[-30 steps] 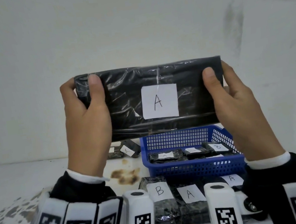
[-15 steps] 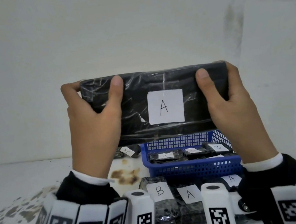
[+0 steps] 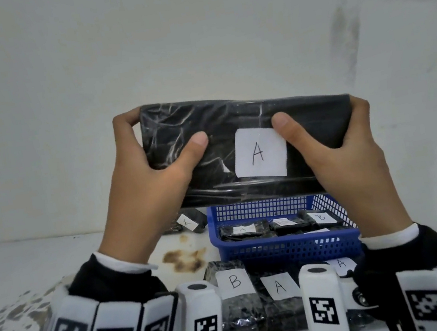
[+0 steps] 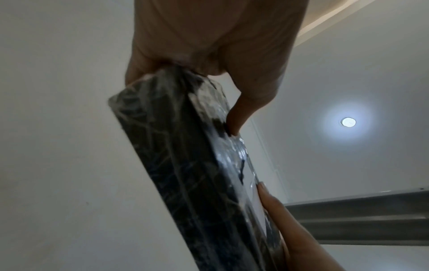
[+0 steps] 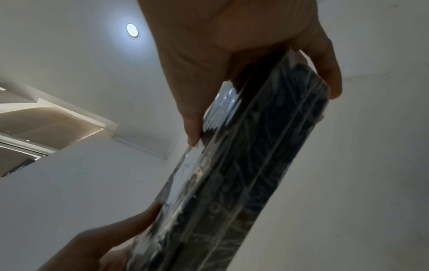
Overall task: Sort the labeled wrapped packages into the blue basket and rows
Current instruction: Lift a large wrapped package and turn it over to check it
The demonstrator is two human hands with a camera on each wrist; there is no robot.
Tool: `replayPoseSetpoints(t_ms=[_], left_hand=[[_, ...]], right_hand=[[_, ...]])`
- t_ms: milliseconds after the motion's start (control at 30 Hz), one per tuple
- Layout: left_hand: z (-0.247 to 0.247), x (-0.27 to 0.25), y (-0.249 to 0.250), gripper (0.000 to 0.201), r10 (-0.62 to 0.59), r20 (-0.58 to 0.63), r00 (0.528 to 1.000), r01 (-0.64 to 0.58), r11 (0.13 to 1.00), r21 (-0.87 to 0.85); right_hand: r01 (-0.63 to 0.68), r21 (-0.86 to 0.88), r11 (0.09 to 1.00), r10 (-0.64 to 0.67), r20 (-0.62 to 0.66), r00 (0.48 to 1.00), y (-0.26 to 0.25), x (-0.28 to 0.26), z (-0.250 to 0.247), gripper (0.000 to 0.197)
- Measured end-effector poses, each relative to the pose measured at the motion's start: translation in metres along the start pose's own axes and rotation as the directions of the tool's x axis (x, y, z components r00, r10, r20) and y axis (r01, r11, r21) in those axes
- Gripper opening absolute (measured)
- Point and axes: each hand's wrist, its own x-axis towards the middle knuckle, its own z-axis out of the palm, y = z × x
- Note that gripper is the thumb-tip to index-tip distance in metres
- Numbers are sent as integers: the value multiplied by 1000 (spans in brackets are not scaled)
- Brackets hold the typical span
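I hold a long black wrapped package [image 3: 234, 131] with a white label "A" [image 3: 260, 156] up in front of the wall, above the blue basket [image 3: 284, 247]. My left hand [image 3: 153, 175] grips its left end, thumb on the front, fingers behind. My right hand [image 3: 346, 150] grips the right end, thumb touching the label's top corner. In the wrist views the package [image 4: 190, 172] [image 5: 243, 174] shows edge-on between thumb and fingers. The basket holds several small black packages, among them one labelled "A" [image 3: 243, 230] and one "B" [image 3: 320, 218].
In front of the basket lies a row of black packages labelled "B" [image 3: 234, 281], "A" [image 3: 279, 287] and "A" [image 3: 341, 263]. Another small labelled package [image 3: 189, 221] lies behind the basket's left side. A brown stain [image 3: 184, 258] marks the white table. The wall stands close behind.
The package has come down toward the basket and slightly right. Both thumbs have slid inward across its front; the right thumb now touches the label.
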Motion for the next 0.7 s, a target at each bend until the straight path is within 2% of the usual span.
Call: replayPoseSetpoints(t_ms=[133,200,267,367,433,500,567,633,700], left_hand=[[-5,1,4,62,64,7,998,-63,994,-90],[-11,4,5,62,90,5,996,-89,989,-114],[-19,7,4,63,112,5,994,-111,988,-108],[-34,10,7,69,169,33,985,-168,986,-21],[-39,9,9,68,183,73,981,-185,982,28],[-38,7,11,64,182,125,975,-188,981,42],[-33,5,11,65,167,169,971,-177,983,44],[-28,4,9,69,145,174,974,-156,986,53],[-21,3,6,81,110,135,985,-119,991,61]], right_hand=[[-44,-48,998,48,80,996,1,3,-5,79],[-25,-166,986,43,105,994,2,3,-4,91],[34,-308,951,9,137,990,1,2,-2,107],[173,-427,887,-66,252,965,-6,-3,-1,102],[244,-363,899,-111,350,930,-8,-5,0,93],[262,-210,942,-147,445,884,-6,-7,2,87],[281,-145,949,-170,515,840,-4,-7,4,84],[310,-148,939,-191,525,829,1,-6,7,81],[334,-163,928,-215,497,841,6,-3,6,71]])
